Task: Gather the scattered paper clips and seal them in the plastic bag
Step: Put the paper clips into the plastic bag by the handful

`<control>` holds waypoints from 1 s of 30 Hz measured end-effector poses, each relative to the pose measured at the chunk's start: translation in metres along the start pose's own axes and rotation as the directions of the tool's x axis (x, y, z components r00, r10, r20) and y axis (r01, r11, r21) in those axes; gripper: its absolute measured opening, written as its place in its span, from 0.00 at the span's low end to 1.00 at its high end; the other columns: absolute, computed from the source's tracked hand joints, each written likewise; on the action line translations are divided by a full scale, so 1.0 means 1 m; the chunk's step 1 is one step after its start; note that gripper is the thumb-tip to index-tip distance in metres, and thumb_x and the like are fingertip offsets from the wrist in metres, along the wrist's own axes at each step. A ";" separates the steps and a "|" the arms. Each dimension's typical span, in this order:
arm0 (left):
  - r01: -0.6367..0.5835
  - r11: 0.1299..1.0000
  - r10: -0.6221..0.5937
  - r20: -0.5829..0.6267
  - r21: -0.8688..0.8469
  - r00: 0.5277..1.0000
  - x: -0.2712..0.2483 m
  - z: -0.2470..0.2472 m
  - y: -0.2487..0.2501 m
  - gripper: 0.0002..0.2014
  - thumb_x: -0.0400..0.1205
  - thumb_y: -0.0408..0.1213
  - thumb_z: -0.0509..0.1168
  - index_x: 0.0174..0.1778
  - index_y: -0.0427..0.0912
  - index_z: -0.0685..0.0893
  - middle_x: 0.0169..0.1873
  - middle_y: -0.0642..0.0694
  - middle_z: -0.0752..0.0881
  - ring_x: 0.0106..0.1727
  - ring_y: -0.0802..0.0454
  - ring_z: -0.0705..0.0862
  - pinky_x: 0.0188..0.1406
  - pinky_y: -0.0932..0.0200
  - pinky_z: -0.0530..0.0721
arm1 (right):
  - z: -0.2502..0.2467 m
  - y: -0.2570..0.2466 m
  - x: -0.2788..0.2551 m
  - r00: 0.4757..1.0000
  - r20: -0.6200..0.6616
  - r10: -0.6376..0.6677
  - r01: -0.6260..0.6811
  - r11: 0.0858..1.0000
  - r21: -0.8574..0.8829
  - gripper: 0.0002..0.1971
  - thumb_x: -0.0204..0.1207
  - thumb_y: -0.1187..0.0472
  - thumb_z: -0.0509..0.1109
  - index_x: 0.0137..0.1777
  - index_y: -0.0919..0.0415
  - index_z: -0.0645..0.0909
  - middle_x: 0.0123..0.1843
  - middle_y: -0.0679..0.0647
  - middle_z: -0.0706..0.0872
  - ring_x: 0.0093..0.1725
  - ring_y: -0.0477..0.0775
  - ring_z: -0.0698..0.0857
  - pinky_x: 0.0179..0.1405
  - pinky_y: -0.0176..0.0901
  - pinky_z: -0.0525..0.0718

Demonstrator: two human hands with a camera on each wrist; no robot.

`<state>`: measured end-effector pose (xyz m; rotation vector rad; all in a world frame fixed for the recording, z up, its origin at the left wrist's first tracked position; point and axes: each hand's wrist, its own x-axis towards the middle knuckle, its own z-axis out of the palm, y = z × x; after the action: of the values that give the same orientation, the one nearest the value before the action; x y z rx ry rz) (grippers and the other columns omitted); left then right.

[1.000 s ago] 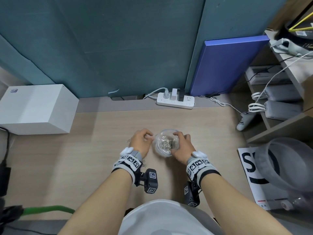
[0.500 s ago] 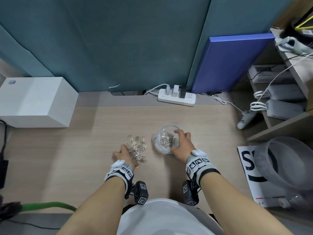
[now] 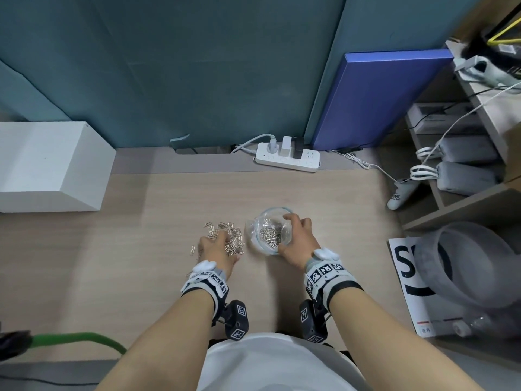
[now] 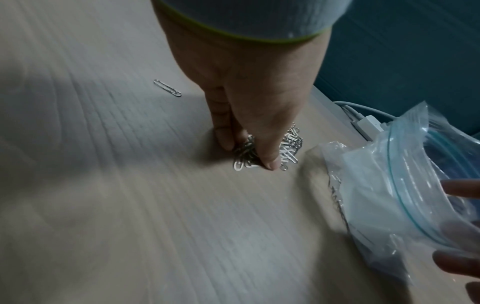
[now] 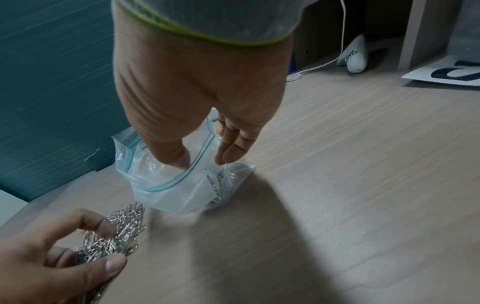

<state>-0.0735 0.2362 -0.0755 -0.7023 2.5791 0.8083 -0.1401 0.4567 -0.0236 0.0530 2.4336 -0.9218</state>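
A loose pile of silver paper clips [image 3: 232, 239] lies on the wooden desk, left of a clear zip plastic bag [image 3: 269, 232] that holds more clips [image 5: 217, 185]. My left hand [image 3: 222, 241] is down on the pile. Its thumb and fingers [image 4: 226, 142] pinch a bunch of clips [image 4: 288, 148], which also shows in the right wrist view [image 5: 122, 232]. My right hand [image 3: 293, 235] holds the bag's mouth [image 5: 182, 189] open, thumb inside the blue zip rim and fingers [image 5: 228, 152] outside. A stray clip [image 4: 167, 88] lies apart, left of the pile.
A white box [image 3: 50, 167] stands at the far left and a power strip [image 3: 287, 158] at the desk's back edge. A blue board [image 3: 377, 100] leans on the wall. Shelves [image 3: 456, 204], a grey roll [image 3: 473, 263] and a printed sheet [image 3: 406, 277] crowd the right side.
My left hand let go of the bag's mouth, moved left and toward me onto the pile, and has now curled on a bunch of clips. The right hand kept hold of the bag.
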 end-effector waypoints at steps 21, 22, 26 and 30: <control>-0.177 0.858 0.180 -0.040 -0.482 0.983 0.001 -0.039 0.068 0.10 0.84 0.32 0.70 0.43 0.54 0.83 0.33 0.48 0.85 0.27 0.53 0.85 0.25 0.56 0.86 | 0.006 -0.004 0.000 1.000 0.010 -0.015 0.015 1.000 -0.004 0.35 0.74 0.66 0.69 0.79 0.46 0.64 0.67 0.53 0.64 0.43 0.62 0.87 0.49 0.52 0.88; -0.193 0.843 0.203 -0.036 -0.502 0.979 0.002 -0.039 0.074 0.10 0.84 0.32 0.69 0.43 0.54 0.84 0.32 0.48 0.84 0.27 0.54 0.84 0.28 0.54 0.88 | 0.006 -0.005 0.000 1.000 0.005 -0.017 0.017 1.000 -0.005 0.35 0.74 0.66 0.69 0.80 0.47 0.64 0.68 0.54 0.65 0.45 0.63 0.87 0.50 0.52 0.87; -0.239 0.805 0.284 -0.001 -0.543 0.959 -0.002 -0.036 0.095 0.08 0.84 0.29 0.69 0.45 0.49 0.84 0.32 0.47 0.83 0.27 0.53 0.84 0.26 0.64 0.82 | 0.004 -0.006 -0.001 1.000 0.008 -0.023 0.023 1.000 -0.009 0.36 0.74 0.66 0.72 0.81 0.50 0.64 0.69 0.56 0.65 0.50 0.65 0.87 0.51 0.50 0.85; -0.227 0.812 0.305 0.059 -0.537 0.950 -0.004 -0.027 0.102 0.10 0.83 0.28 0.70 0.51 0.50 0.89 0.39 0.45 0.89 0.34 0.48 0.91 0.38 0.58 0.92 | 0.003 -0.005 -0.001 1.000 0.003 -0.029 0.029 1.000 -0.001 0.37 0.74 0.65 0.73 0.81 0.51 0.64 0.69 0.56 0.65 0.51 0.66 0.87 0.54 0.54 0.87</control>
<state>-0.1312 0.2942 -0.0080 -0.3924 2.3581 1.6356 -0.1390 0.4513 -0.0222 0.0159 2.4386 -0.9323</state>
